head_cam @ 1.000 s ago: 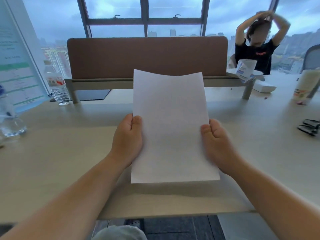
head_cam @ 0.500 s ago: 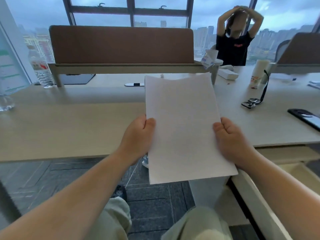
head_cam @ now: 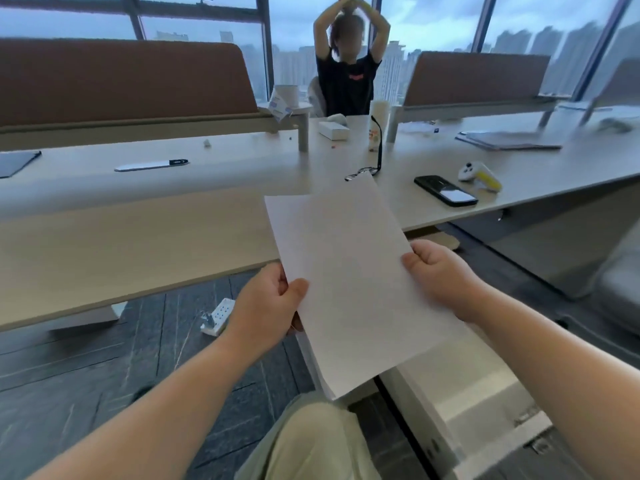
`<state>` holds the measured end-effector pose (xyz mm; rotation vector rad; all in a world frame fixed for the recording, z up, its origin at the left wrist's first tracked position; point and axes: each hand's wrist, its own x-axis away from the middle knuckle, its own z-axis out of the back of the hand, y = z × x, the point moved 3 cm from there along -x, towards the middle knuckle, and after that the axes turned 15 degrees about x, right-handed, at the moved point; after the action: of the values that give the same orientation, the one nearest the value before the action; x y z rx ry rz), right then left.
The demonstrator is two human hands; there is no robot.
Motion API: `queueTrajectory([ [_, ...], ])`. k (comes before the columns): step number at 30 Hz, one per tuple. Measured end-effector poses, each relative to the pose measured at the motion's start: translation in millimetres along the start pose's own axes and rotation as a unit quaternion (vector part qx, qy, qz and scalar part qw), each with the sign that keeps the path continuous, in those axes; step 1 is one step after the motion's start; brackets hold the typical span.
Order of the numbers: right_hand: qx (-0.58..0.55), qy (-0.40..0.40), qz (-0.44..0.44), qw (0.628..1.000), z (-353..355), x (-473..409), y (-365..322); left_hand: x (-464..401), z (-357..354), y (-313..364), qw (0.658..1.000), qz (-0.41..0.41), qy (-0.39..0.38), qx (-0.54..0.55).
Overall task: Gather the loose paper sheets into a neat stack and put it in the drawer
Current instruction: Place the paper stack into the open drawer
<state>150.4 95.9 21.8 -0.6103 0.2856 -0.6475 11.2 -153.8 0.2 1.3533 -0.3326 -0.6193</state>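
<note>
- Behind the long pale tabletop (head_cam: 138, 233) stand tall windows with a grey city view, and a person in a dark shirt (head_cam: 348, 81) sits at the far side with both arms raised.
- On the far left of the tabletop lies a dark pad (head_cam: 15, 162), and near it a flat white pen-like object (head_cam: 150, 165) with a black end.
- Under the tabletop, on the dark floor, lies a white power strip (head_cam: 218, 315).
- The left hand (head_cam: 266, 306) has its grip closed on the left edge of the paper stack (head_cam: 349, 282), thumb on top and fingers below.
- The paper stack is in the air, off the tabletop and tilted to the right, above the person's lap; how many sheets it has I cannot tell.
- The right hand (head_cam: 440, 278) grips the right edge in the same way, thumb on top.
- Right of the stack, on the tabletop, lie a black phone (head_cam: 445, 190) and a white and yellow controller (head_cam: 479, 174).
- Low on the right is a pale cabinet, and what seems an open drawer (head_cam: 485, 403); the picture is blurred there.
- Risks, in my judgement: the sheets can fan apart if one grip loosens while turning; a corner can catch on the drawer front and bend; the stack can land crooked if it is released too high.
</note>
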Motion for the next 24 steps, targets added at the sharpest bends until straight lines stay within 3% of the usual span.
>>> queueTrajectory([
  [16,0.026,0.033,-0.127,0.991,29.6,10.0,134.7,-10.2,-137.5,-32.4,0.996,0.038,-0.078,0.012],
  [24,0.093,0.007,-0.153,0.984,29.1,20.6,169.6,-6.7,-167.3,-46.0,0.987,0.08,-0.118,-0.067],
])
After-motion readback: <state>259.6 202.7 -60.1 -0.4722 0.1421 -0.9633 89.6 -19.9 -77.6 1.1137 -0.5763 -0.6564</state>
